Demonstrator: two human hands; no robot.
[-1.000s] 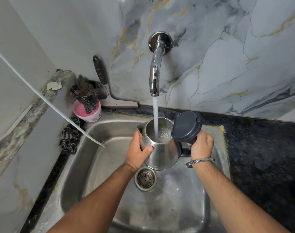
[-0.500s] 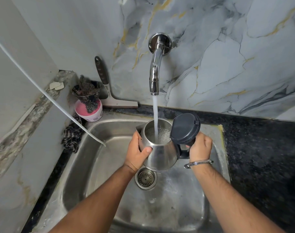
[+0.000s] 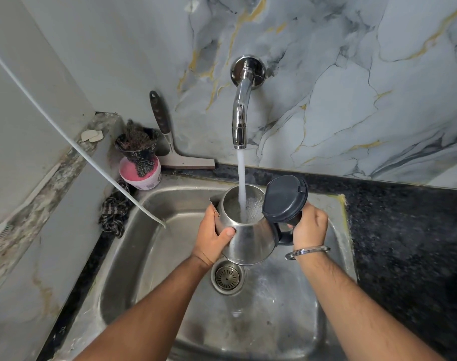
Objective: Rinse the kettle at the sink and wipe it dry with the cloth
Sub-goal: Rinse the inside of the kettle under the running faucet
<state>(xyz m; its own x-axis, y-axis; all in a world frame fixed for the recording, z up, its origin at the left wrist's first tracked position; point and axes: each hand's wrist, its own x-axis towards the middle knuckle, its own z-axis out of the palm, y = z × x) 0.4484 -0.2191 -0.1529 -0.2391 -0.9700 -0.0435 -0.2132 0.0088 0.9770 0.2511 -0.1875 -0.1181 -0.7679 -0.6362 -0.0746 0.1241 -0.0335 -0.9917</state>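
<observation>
Two hands [image 3: 213, 238] [image 3: 309, 227] around kettle [image 3: 248, 241]

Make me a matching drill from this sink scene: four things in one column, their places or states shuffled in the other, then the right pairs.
Things:
1. kettle lid
2. squeegee
3. left hand
4. pink tub

Places or states:
A. leaning against the marble wall
B. flipped open, standing up
C. at the sink's back left corner, under a black cup
D. gripping the kettle's steel body

Pairs: 1-B, 2-A, 3-D, 4-C
</observation>
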